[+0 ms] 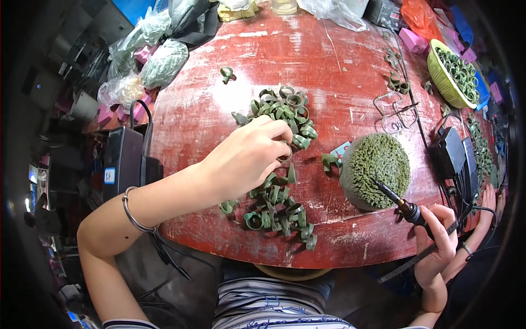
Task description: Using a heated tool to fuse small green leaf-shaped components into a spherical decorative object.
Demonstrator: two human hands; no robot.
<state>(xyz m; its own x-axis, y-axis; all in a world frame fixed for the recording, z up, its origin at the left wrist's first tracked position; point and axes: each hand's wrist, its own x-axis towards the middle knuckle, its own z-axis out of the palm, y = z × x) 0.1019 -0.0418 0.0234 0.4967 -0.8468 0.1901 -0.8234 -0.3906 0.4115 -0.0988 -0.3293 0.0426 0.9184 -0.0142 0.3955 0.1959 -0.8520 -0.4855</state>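
Green rings (282,113), frame centre, nearer left grip (246,156): fingers bunched, hold indeterminable. Right grip (438,241): clamped on pen-shaped tool (406,208), axis slanting upper-left toward green mound (378,162).

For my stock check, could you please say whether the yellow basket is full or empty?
It looks full: the yellow basket holds many green rings, spread across its opening.

Tabletop (318,71) red, paint scuffed; green rings (272,218) heaped at centre and towards 6 o'clock, one stray ring (226,77) at 10–11 o'clock. Bent wire stand (395,114) at 2–3 o'clock; round container (377,172) with mossy-looking green top, 4 o'clock; clear plastic bag (335,12) near 12 o'clock.
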